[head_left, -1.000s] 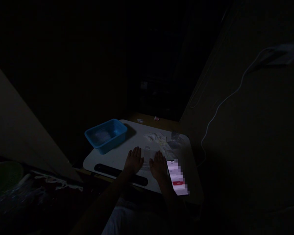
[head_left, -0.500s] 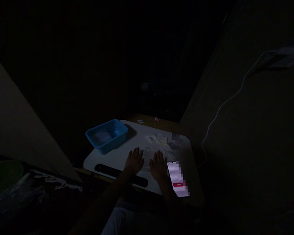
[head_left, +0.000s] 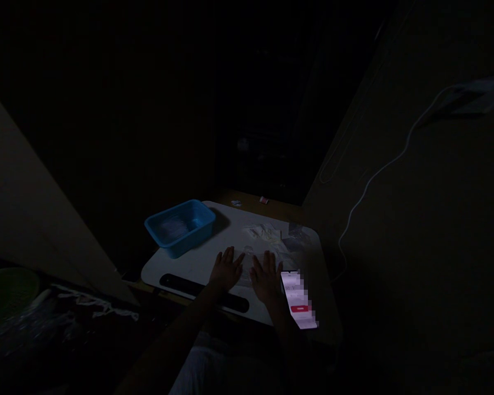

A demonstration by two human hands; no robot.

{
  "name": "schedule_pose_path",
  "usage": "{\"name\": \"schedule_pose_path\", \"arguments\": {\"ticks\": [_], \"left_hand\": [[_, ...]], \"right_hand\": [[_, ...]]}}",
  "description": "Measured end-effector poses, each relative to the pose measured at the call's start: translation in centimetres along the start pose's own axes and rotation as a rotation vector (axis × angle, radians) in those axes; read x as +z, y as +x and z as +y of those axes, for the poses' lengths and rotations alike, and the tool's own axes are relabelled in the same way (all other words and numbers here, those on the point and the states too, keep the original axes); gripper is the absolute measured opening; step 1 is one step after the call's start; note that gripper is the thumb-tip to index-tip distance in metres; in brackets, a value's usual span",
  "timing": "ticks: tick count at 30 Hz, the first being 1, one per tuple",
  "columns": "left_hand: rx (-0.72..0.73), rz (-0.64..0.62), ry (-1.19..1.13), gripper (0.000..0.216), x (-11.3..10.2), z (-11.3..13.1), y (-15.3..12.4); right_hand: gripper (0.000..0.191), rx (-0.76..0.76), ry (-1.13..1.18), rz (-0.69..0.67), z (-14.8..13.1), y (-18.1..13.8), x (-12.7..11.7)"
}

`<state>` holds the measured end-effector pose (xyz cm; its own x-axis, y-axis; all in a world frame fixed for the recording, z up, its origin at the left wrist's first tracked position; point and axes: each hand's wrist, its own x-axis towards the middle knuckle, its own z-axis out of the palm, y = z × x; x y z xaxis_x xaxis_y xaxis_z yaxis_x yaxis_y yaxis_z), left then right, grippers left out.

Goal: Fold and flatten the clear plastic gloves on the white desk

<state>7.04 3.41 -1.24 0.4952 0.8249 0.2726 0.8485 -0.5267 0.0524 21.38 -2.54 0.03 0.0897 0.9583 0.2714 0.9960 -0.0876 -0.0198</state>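
My left hand [head_left: 226,270] lies palm down with its fingers spread, at the left side of a clear plastic bag [head_left: 247,277] on the white table [head_left: 185,267]. On the bag's right side my right hand [head_left: 266,276] rests flat, fingers apart. The bag is thin and hard to make out in the dim light. Just right of my right hand is a phone [head_left: 298,302] with its screen lit. Beyond my hands sits a crumpled pale packet or bundle [head_left: 265,233], its kind unclear, with more clear plastic [head_left: 298,235] beside it.
A blue plastic basin [head_left: 181,227] stands at the table's left. A dark slot [head_left: 181,285] runs along the near edge. Small items, one of them red and white [head_left: 264,200], lie past the far edge. A white cable [head_left: 366,189] hangs along the right wall.
My hands stay almost in place over the plastic; the fingers and thumbs have spread slightly wider. The phone's screen picture has changed a little.
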Motion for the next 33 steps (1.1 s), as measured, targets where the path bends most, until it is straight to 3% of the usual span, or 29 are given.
{"name": "schedule_pose_path", "arguments": {"ticks": [17,26,33], "left_hand": [[-0.051,-0.008,0.033,0.052,-0.02,0.37,0.04],[0.0,0.029,0.001,0.043,0.13,0.02,-0.07],[-0.016,0.027,0.016,0.046,0.1,0.15,-0.06]], "right_hand": [[0.062,0.172,-0.046,0.036,-0.61,0.22,0.55],[0.045,0.007,0.01,0.006,0.04,-0.05,0.22],[0.055,0.101,-0.009,0.022,-0.36,0.09,0.59]]}}
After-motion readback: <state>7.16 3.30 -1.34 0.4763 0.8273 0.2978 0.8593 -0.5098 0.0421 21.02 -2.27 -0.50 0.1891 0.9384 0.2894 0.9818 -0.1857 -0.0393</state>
